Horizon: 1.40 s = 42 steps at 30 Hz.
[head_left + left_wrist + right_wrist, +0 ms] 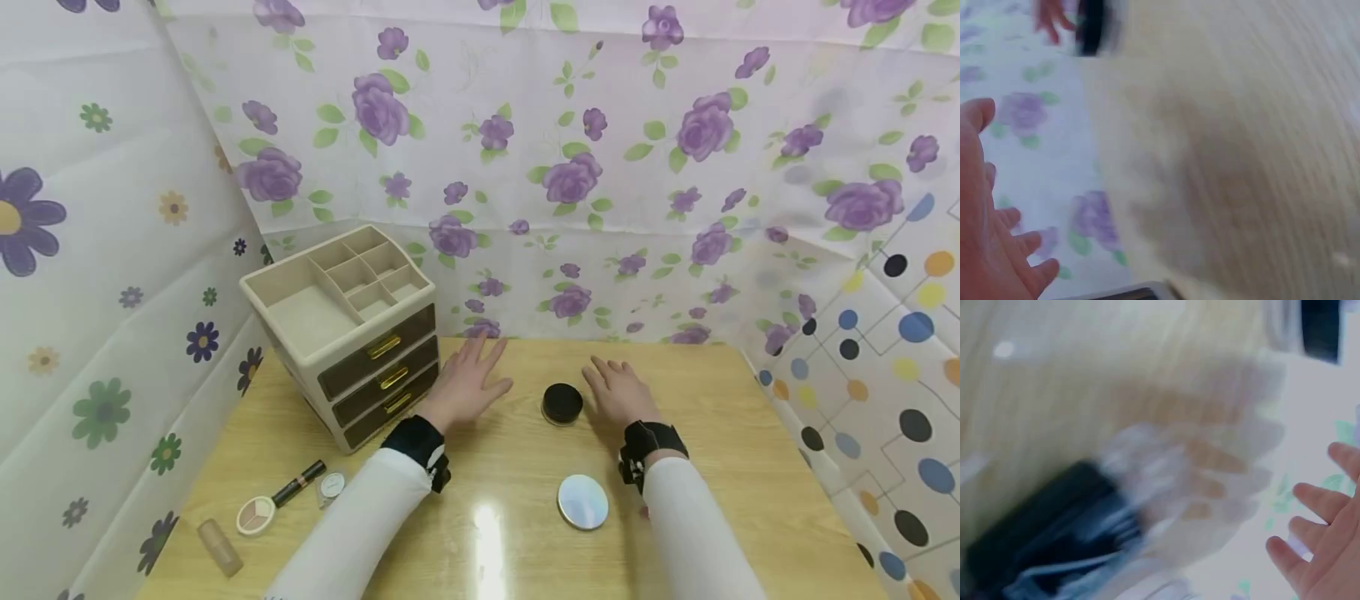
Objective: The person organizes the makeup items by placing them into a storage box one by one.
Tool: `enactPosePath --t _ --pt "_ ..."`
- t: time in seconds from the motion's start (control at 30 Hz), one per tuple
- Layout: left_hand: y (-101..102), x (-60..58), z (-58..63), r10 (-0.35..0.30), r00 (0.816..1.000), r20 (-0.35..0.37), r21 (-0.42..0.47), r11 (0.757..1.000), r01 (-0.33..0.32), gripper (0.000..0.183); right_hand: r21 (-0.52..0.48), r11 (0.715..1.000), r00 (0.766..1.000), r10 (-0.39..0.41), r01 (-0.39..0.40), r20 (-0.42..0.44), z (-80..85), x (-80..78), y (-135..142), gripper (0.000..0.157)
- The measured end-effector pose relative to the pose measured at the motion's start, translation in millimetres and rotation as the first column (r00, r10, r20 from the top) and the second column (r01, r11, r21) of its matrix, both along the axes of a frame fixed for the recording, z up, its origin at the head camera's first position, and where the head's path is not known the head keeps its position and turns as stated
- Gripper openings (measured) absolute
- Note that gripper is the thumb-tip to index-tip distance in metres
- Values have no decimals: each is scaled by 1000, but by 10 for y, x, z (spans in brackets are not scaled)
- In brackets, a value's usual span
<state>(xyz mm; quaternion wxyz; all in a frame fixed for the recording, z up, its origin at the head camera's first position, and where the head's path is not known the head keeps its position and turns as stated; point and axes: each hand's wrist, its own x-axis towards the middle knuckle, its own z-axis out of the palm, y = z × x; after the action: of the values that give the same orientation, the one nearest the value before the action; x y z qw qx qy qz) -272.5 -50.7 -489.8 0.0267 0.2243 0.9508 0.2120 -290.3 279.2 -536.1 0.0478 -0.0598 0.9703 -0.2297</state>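
My left hand (467,385) reaches forward beside the drawer organizer (300,375), its fingers spread and nothing held. The organizer is cream with dark drawer fronts and gold handles. On the other side of a small round jar (562,403) with a black lid is my right hand (618,393), fingers extended and apart from the jar. A blurred part of that jar (1320,328) shows at the top of the right wrist view, above my right fingers (1319,501). Nearer to me, a round shiny compact (582,502) lies flat on the table.
At the front left lie a tan tube (220,547), a round three-colour palette (256,516), a dark slim tube (300,483) and a small clear-and-white pot (332,486). Floral cloth (525,167) hangs behind the wooden table (712,417), with patterned sheets on both sides.
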Motion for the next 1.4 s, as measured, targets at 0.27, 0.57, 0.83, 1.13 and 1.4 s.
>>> enactPosePath --t 0.27,0.57,0.83,1.13,1.4 --pt "-232 444 531 -99 995 -33 275 956 105 65 -275 960 999 -51 48 -4 310 -35 -185 85" --pt "-813 942 899 -14 962 -271 595 784 179 37 -401 916 1000 -31 28 -2 580 41 -595 79" --pt "-1378 1145 1152 442 790 -425 798 594 96 23 -483 876 999 36 -19 28 752 93 -764 81" --pt "-1678 1035 920 683 726 82 869 308 -388 36 -552 832 991 117 -61 66 874 160 -903 71" --pt "-1733 975 872 628 747 218 782 346 -518 54 -530 840 982 178 -118 64 886 202 -1011 66"
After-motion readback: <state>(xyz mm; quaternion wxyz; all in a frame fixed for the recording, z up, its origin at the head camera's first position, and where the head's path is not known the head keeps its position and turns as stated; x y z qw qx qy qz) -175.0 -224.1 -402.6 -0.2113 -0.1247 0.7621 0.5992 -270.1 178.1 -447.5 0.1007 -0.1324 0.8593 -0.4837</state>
